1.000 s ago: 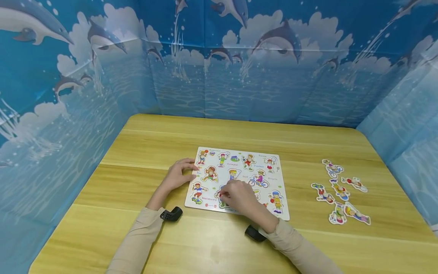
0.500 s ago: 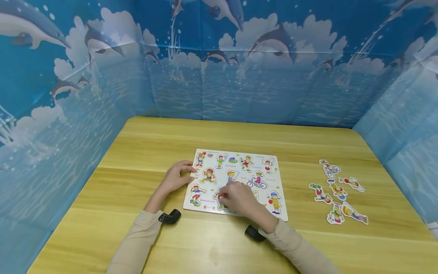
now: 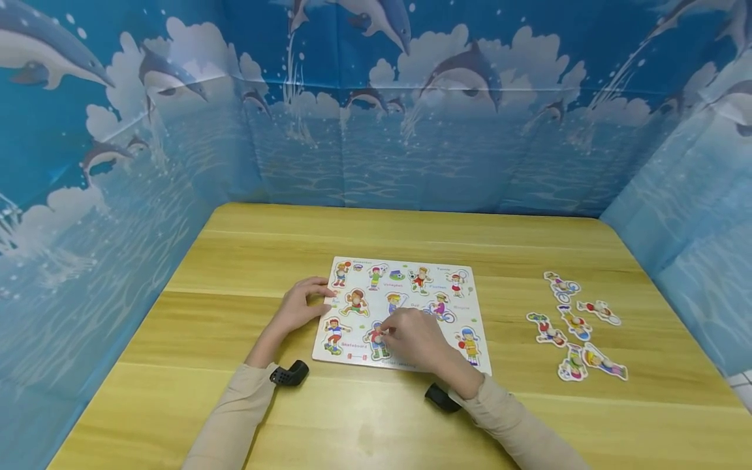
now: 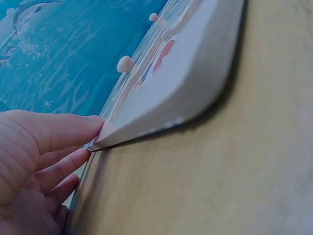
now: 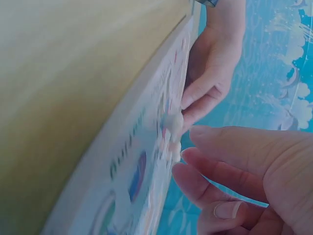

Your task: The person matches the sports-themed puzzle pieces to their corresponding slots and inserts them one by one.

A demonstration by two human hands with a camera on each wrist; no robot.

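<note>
In the lower centre of the frame the left hand (image 3: 299,305) lies flat against the puzzle board (image 3: 405,277) while the right hand (image 3: 414,339) pinches a piece (image 3: 376,339) that may slip off its small peg.

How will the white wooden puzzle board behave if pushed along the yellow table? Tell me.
The white wooden puzzle board looks thick and flat-edged in the left wrist view, so probably stiff. It lies flat on the smooth yellow table, so likely to slide; the left hand touches its edge, perhaps bracing it.
</note>
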